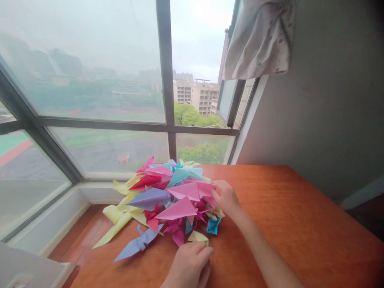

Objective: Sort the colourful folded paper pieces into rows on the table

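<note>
I saw through the head feed a table [288, 224], a heap of folded paper [180, 209] toward its ten o'clock. At the heap's three o'clock my right hand [225, 198] pinched a pink paper plane [206, 189]; at five my left hand [192, 264] curled beside a pale yellow paper fold [198, 237], its grip hidden, so I couldn't tell what it held. A periwinkle paper crane [139, 243] lay at seven, a small teal fold [213, 226] at four.

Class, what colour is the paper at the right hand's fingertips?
Pink: the paper shows best in the head view.

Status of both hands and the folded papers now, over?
Right hand at edge of pink paper. Left hand at pale-yellow paper, grip unclear. Folded-paper pile on table, crowding close.
</note>
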Available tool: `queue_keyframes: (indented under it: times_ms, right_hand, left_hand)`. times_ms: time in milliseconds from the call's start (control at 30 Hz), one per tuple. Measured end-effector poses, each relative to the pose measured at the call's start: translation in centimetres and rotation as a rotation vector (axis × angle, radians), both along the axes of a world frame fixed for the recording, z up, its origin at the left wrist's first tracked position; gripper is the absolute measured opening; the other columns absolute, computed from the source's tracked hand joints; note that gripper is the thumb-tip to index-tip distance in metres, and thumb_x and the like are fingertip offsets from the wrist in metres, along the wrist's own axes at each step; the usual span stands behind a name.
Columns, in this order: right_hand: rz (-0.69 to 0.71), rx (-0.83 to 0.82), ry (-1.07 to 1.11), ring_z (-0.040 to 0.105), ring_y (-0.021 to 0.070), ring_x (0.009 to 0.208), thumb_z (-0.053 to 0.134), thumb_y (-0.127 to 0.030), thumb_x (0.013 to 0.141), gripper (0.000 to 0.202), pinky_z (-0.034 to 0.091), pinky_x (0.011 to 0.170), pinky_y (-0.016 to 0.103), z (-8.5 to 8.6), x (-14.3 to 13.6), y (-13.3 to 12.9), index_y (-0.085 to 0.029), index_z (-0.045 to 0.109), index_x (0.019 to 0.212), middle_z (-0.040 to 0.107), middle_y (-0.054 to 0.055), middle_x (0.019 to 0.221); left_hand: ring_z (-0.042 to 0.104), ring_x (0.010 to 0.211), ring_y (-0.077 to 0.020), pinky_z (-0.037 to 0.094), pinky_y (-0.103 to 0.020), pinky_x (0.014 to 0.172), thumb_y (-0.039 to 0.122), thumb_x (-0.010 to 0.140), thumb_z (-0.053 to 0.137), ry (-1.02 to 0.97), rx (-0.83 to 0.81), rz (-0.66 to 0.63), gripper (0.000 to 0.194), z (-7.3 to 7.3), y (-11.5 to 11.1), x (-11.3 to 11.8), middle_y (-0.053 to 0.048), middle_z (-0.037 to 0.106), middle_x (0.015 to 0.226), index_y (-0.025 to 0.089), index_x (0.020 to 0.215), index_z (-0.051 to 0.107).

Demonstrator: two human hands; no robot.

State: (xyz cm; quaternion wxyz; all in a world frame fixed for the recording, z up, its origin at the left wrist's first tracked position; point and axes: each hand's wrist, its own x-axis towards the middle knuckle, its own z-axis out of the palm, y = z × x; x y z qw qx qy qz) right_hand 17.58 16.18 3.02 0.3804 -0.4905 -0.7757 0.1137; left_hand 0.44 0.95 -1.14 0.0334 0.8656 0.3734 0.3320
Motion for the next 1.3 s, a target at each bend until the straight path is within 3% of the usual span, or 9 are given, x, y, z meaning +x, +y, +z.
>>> queue_keyframes:
  times_ms: [200,333,433,600,700,800,1033,1300]
  right_hand:
    - [-0.084,0.079,-0.041,0.060,0.0203,0.078,0.049,-0.024,0.089,0.021,0.047,0.073,0.030,2.3,1.7,-2.6,-0.021,0.069,0.085,0.066,0.005,0.079]
    - [-0.099,0.046,-0.024,0.057,0.0175,0.066,0.047,-0.033,0.093,0.026,0.043,0.062,0.026,3.9,3.4,-6.7,-0.022,0.067,0.079,0.062,0.002,0.069]
    - [-0.084,-0.044,0.031,0.059,0.0178,0.063,0.049,-0.037,0.092,0.025,0.044,0.059,0.026,4.0,4.8,-10.2,-0.024,0.069,0.084,0.065,0.002,0.071]
    - [-0.080,-0.135,-0.070,0.055,0.0169,0.054,0.049,-0.036,0.091,0.027,0.040,0.052,0.025,2.2,5.5,-13.0,-0.024,0.066,0.074,0.060,0.000,0.059]
    - [-0.135,-0.103,-0.169,0.055,0.0168,0.054,0.046,-0.031,0.092,0.029,0.037,0.054,0.026,0.9,4.3,-12.2,-0.023,0.063,0.069,0.060,0.001,0.058]
    - [-0.179,-0.105,-0.195,0.060,0.0175,0.061,0.044,-0.029,0.093,0.028,0.039,0.059,0.025,-0.1,2.5,-10.7,-0.022,0.066,0.077,0.065,0.004,0.066]
    - [-0.151,-0.211,-0.017,0.068,0.0212,0.085,0.046,-0.026,0.090,0.033,0.048,0.077,0.028,-1.9,-0.1,-9.2,-0.020,0.066,0.116,0.074,0.007,0.094]
    - [0.038,-0.334,0.227,0.068,0.0185,0.078,0.050,-0.026,0.089,0.026,0.053,0.072,0.027,-4.4,0.8,-11.9,-0.021,0.072,0.103,0.074,0.005,0.091]
  left_hand:
    - [0.057,0.062,-0.0182,0.036,-0.027,0.055,0.007,0.071,0.043,0.008,-0.024,-0.005,0.025,0.0,-0.1,-0.1,-0.002,0.061,0.072,0.022,0.088,0.051]
    - [0.057,0.063,-0.0184,0.036,-0.027,0.056,0.007,0.072,0.044,0.008,-0.049,0.006,0.023,-0.2,-0.1,-0.1,-0.002,0.061,0.073,0.022,0.088,0.051]
    - [0.057,0.063,-0.0183,0.036,-0.027,0.056,0.007,0.074,0.044,0.016,-0.064,0.007,0.021,0.1,-0.2,-0.1,-0.002,0.060,0.073,0.022,0.087,0.051]
    - [0.057,0.066,-0.0184,0.036,-0.028,0.058,0.005,0.076,0.042,0.047,-0.105,0.018,0.020,0.7,-0.4,-0.1,-0.002,0.060,0.074,0.021,0.084,0.051]
    - [0.057,0.065,-0.0172,0.035,-0.027,0.057,0.005,0.079,0.041,0.046,-0.124,0.028,0.020,0.8,-0.5,-0.1,-0.002,0.061,0.075,0.021,0.082,0.050]
    - [0.057,0.065,-0.0164,0.035,-0.026,0.057,0.004,0.080,0.040,0.027,-0.141,0.040,0.022,0.8,-0.5,-0.2,-0.002,0.062,0.077,0.021,0.085,0.053]
    - [0.057,0.066,-0.0174,0.038,-0.026,0.057,0.005,0.081,0.041,0.014,-0.179,0.058,0.024,0.6,-0.4,-0.4,-0.003,0.063,0.076,0.021,0.088,0.057]
    - [0.064,0.073,-0.0166,0.048,-0.024,0.064,0.007,0.085,0.043,-0.158,-0.110,0.098,0.029,0.9,-0.1,-1.0,-0.003,0.068,0.084,0.023,0.102,0.060]
